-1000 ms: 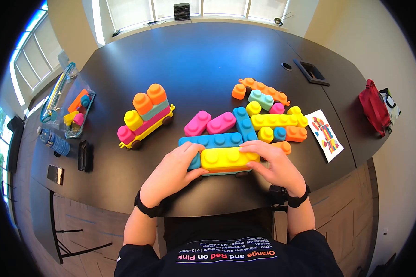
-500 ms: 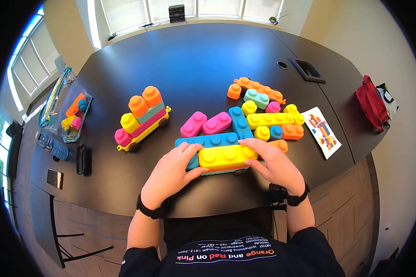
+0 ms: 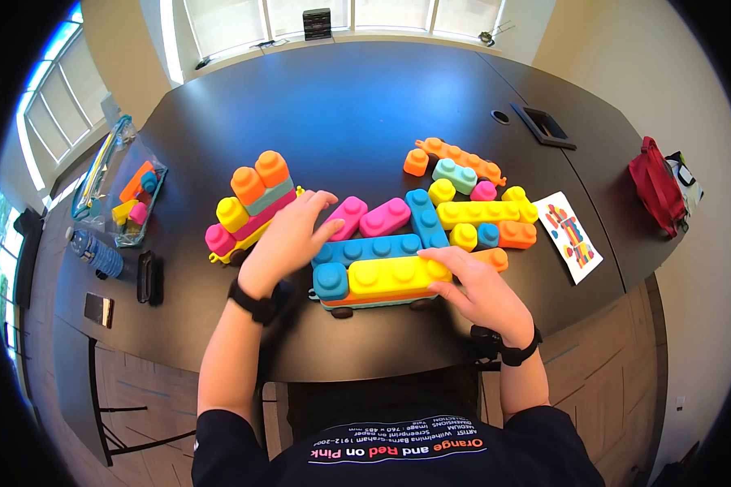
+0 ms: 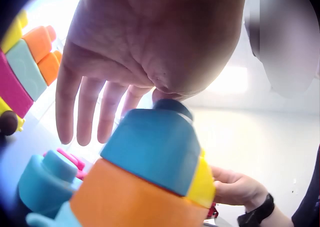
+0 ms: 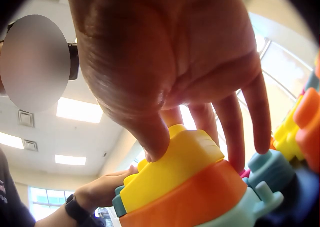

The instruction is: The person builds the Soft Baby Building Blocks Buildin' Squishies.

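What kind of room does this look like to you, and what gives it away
Probably a meeting room or similar office space: there's a large dark table with a framed opening in its top, shaded windows, and bright ceiling panels overhead.

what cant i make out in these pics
Left pink block, head view: part, behind the left hand.
Held yellow block, head view: right end, behind the right hand.
White sheet, head view: picture's fine detail, too small.
Block-built car, left wrist view: part, cut off by left edge.
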Available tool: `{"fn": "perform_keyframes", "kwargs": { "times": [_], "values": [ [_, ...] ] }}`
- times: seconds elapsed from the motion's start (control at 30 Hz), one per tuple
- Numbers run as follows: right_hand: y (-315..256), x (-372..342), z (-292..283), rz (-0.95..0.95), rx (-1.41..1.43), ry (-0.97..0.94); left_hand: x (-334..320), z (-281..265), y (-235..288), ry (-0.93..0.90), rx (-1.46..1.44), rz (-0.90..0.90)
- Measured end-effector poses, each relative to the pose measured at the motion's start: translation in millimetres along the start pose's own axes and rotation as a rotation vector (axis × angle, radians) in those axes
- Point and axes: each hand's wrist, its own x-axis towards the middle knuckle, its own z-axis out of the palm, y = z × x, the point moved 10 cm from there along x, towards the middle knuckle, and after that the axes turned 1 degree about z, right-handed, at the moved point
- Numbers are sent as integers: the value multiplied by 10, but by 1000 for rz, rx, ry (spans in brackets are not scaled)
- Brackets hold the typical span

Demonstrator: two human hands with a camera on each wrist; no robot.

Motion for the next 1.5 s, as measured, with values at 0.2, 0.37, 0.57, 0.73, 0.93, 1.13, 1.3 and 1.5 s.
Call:
{"fn": "perform_keyframes", "kwargs": {
  "times": [0.2,0.37,0.57,0.73,0.93,1.13,1.3,1.5],
  "values": [
    [29,-13,12,31,2,-11,301,313,-242,-217,42,-67],
    [26,-21,4,21,3,6,320,363,-351,-233,5,-87],
    [21,-29,-4,18,-13,21,77,-372,160,-14,-169,-28],
    [14,-30,13,21,-3,33,-293,-614,574,5,-360,134],
    [8,-27,14,21,-2,40,-460,-533,733,-64,-294,185],
    [-11,-9,27,7,-15,33,-509,-471,747,-62,-327,170],
    [3,-11,31,17,-4,35,-550,-408,712,-83,-318,160],
    [-36,-2,21,10,-12,21,-626,-412,750,-6,-289,122]
  ]
}}
